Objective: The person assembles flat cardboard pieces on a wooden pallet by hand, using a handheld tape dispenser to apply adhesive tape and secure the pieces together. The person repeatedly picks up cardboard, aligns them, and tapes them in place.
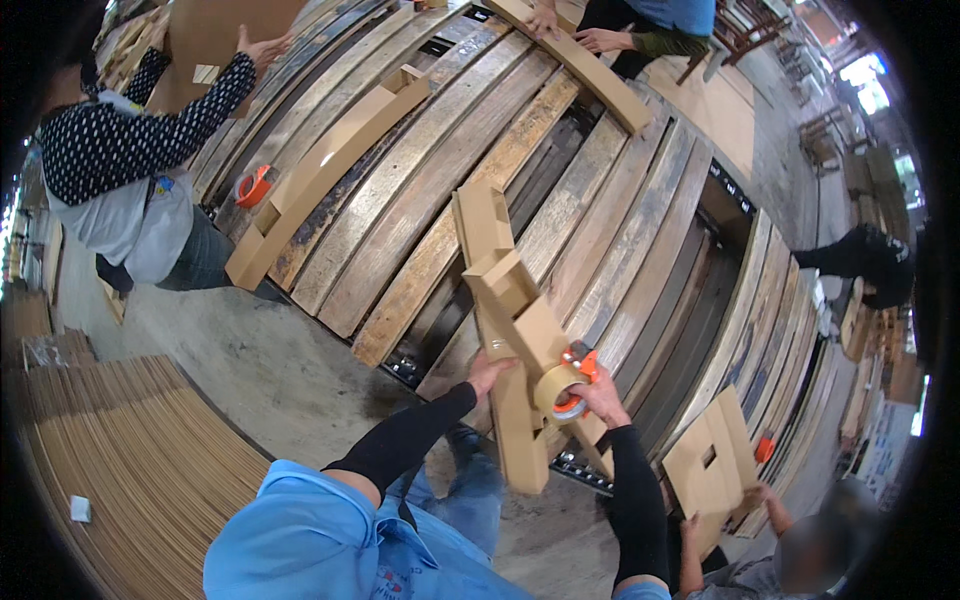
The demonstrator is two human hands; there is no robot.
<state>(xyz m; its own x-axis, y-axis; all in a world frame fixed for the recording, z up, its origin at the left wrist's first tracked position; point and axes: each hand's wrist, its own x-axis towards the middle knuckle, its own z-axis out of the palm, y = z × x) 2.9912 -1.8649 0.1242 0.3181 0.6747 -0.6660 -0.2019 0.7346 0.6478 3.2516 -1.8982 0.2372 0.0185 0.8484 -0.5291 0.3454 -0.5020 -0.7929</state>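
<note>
The carton (515, 425) ran lengthwise, near to far; the left hand (490, 374), nearer, pinched its left edge; right of it, the right hand (602, 398) clutched a tape gun (559, 391).

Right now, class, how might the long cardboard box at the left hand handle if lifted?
The box is probably light for its length, being thin-walled cardboard. Folded sides should keep it fairly stiff, though the thin walls might dent if the left hand squeezed hard.
</note>
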